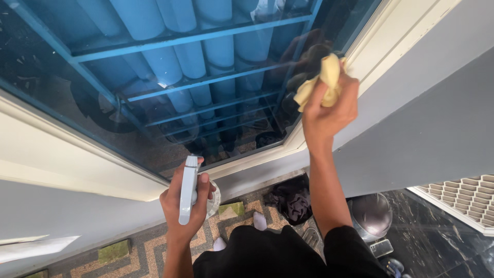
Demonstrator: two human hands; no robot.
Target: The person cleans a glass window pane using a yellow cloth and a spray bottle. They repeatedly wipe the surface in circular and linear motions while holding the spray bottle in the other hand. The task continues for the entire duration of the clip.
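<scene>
Cloth: yellow cloth [324, 80] is bunched in the right hand [329, 110], pressed against the window glass [154, 92] near its right edge.
Right fingers: curled tight around the cloth, so it pokes out above and beside the knuckles.
Right arm: stretched far out from the body toward the glass, with the wrist bent toward the pane.
Which way: the glass still to be reached lies to the left of the cloth and toward the white frame [62, 154]; the right hand is the hand nearer the glass.
Spray bottle: pale grey spray bottle [188, 188] sits in the left hand [185, 206], well apart from the cloth. Its long side points toward the window.
Left fingers: wrapped around the bottle's neck. I cannot tell if a finger is squeezing the trigger.
Left arm: held close to the body, away from the pane.
Nearby: patterned floor [154, 252], a dark cloth pile [293, 198] by the wall, and a shiny metal pot [370, 213].
</scene>
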